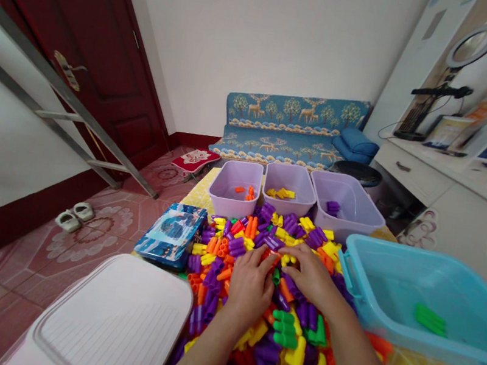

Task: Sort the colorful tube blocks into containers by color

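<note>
Both hands reach into a large heap of loose plastic toy pieces, shaped like joined tubes in purple, yellow, orange, red and green. My left hand lies palm down on the middle of the heap, fingers apart, with its fingertips by a red piece. From the right, my right hand curves over the heap, its thumb and fingers spread around a yellow piece. No firm grip shows in either hand. A green piece lies just below them.
Behind the heap stand three lilac bins with a few orange, yellow and purple pieces. At right, a blue tub holds green pieces. A blue patterned box and a white lid sit at left.
</note>
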`<state>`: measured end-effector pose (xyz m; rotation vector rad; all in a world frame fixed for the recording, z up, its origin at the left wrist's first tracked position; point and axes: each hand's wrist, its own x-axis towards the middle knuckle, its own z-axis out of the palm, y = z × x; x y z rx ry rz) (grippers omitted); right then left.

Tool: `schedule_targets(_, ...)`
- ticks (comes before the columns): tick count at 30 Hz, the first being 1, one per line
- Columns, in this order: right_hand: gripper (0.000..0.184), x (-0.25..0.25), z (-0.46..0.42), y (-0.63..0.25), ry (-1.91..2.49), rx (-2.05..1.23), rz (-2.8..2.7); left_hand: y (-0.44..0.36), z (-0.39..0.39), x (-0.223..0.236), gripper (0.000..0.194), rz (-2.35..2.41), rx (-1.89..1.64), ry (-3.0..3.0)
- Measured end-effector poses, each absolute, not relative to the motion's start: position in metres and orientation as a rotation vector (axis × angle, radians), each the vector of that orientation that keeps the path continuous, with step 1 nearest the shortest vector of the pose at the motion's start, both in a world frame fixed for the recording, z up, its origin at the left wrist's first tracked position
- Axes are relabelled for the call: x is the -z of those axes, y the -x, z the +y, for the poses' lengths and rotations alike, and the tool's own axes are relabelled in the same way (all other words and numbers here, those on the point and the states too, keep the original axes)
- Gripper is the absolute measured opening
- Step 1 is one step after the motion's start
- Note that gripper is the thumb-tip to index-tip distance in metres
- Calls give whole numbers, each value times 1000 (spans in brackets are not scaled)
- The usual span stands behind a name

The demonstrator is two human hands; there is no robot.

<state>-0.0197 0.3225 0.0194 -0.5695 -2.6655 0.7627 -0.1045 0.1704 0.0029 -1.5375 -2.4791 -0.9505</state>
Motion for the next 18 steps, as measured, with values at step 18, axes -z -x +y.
schedule_targets(18,26,-11,317,12,735,-1257,-2138,113,171,-16,30,-2353,1416,1502)
